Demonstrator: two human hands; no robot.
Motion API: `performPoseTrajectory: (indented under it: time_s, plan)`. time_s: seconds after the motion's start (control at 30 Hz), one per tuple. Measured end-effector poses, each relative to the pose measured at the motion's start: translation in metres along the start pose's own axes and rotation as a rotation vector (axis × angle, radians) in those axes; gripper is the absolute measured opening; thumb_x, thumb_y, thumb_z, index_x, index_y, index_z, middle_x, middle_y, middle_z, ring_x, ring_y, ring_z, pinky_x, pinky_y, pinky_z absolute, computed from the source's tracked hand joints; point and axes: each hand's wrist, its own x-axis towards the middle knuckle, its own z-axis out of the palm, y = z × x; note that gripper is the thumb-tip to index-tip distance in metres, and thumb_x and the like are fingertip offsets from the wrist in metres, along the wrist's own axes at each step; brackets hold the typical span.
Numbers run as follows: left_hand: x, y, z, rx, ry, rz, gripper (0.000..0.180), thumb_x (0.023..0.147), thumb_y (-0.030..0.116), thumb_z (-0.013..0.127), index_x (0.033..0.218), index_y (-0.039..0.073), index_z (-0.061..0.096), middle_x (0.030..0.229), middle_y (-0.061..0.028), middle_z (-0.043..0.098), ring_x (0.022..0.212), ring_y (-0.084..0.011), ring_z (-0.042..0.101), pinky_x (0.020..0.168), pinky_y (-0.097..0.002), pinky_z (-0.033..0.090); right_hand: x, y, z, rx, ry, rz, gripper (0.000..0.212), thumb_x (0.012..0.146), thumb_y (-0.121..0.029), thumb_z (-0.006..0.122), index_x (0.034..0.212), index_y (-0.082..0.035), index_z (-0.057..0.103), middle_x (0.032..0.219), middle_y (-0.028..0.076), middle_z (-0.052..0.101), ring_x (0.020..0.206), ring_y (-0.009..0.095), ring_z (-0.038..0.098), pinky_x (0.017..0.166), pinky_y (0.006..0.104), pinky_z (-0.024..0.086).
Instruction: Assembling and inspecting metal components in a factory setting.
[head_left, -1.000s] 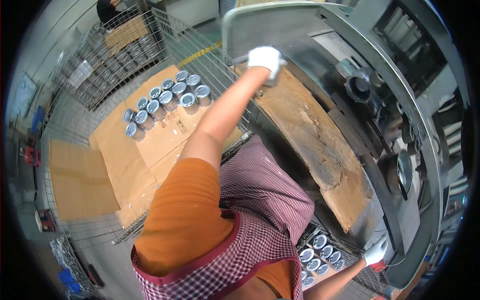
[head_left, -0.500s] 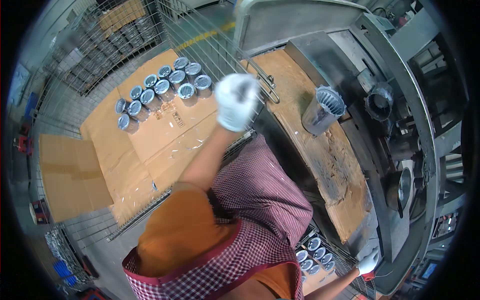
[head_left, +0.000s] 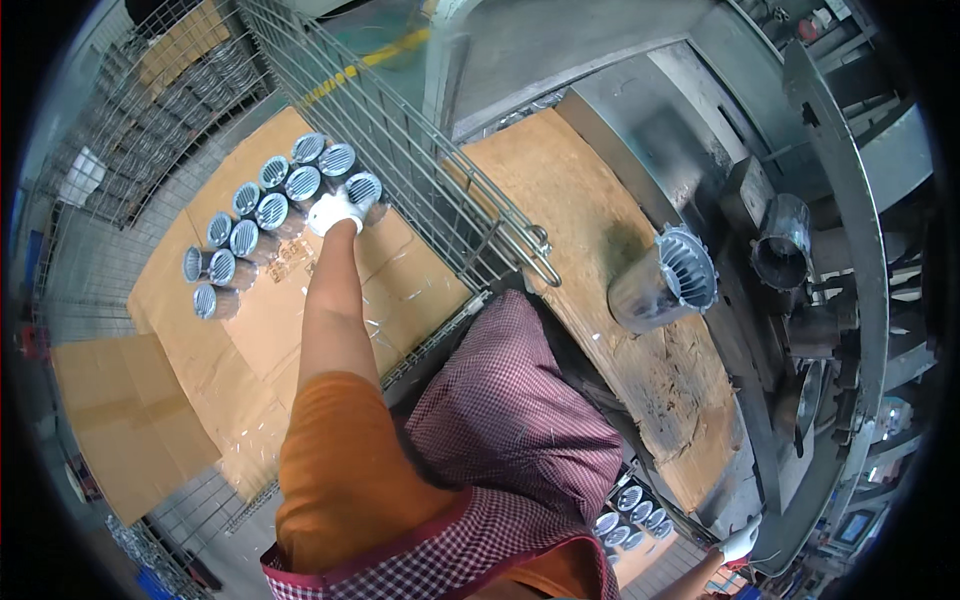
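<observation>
Left fingers, curled and partly hidden, grip unconfirmed: the white-gloved left hand [head_left: 338, 212] has swung from upper centre into the cluster of silver, slatted-top metal cylinders [head_left: 271, 212] on the flat brown cardboard [head_left: 405, 275], upper left, so handling looks shifted there. The wide grey finned metal cylinder [head_left: 640, 293] is sitting hands-off on the worn brown board [head_left: 525, 175], right of centre. White-gloved right hand [head_left: 741, 541] is still lower right, finger opening and hold can't tell.

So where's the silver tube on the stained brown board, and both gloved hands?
Silver tube [head_left: 648, 288], head view: its outer side wall.
Left gloved hand [head_left: 335, 212], head view: glove's middle.
Right gloved hand [head_left: 740, 543], head view: glove's middle.
</observation>
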Motion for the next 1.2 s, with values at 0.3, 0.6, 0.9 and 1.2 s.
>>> performPoseTrajectory:
  time_s: [0.3, 0.6, 0.9, 1.2]
  plan:
    - [0.016, -0.031, 0.046, -0.06, 0.331, 0.246, 0.05, 0.08, 0.051, 0.069, 0.105, 0.008, 0.059, 0.097, -0.0153, 0.067, 0.099, -0.0348, 0.063, 0.085, -0.0466, 0.049, 0.006, 0.002, 0.003, -0.071, 0.02, 0.001, 0.054, 0.092, -0.047, 0.06, 0.114, 0.002, 0.068, 0.107, 0.009, 0.07, 0.089, 0.02, 0.063, 0.067, 0.0293, 0.054]
    - [-0.102, -0.027, 0.116, -0.113, 0.268, 0.229, 0.034, 0.089, 0.042, 0.059, 0.105, 0.011, 0.058, 0.108, -0.0152, 0.06, 0.096, -0.0343, 0.061, 0.076, -0.0512, 0.049, -0.001, -0.002, -0.001, 0.091, 0.058, 0.063, 0.057, 0.091, -0.048, 0.061, 0.116, 0.003, 0.066, 0.109, 0.009, 0.068, 0.089, 0.02, 0.063, 0.067, 0.0307, 0.057]
    - [-0.057, -0.027, 0.059, -0.083, 0.15, 0.11, 0.06, 0.081, 0.026, 0.064, 0.138, 0.019, 0.047, 0.126, -0.016, 0.059, 0.13, -0.0382, 0.045, 0.107, -0.0515, 0.032, -0.007, -0.012, 0.002, -0.081, 0.061, -0.006, 0.056, 0.092, -0.048, 0.059, 0.115, 0.003, 0.067, 0.109, 0.01, 0.069, 0.09, 0.02, 0.063, 0.071, 0.0305, 0.054]
    - [-0.086, 0.003, 0.025, 0.172, -0.274, 0.427, 0.088, 0.083, 0.014, 0.058, 0.154, 0.033, 0.011, 0.118, -0.0172, 0.066, 0.105, -0.0332, 0.065, 0.09, -0.0421, 0.05, -0.001, -0.002, 0.004, 0.05, 0.076, 0.059, 0.051, 0.092, -0.046, 0.06, 0.116, -0.001, 0.068, 0.111, 0.008, 0.07, 0.092, 0.017, 0.063, 0.067, 0.0295, 0.055]
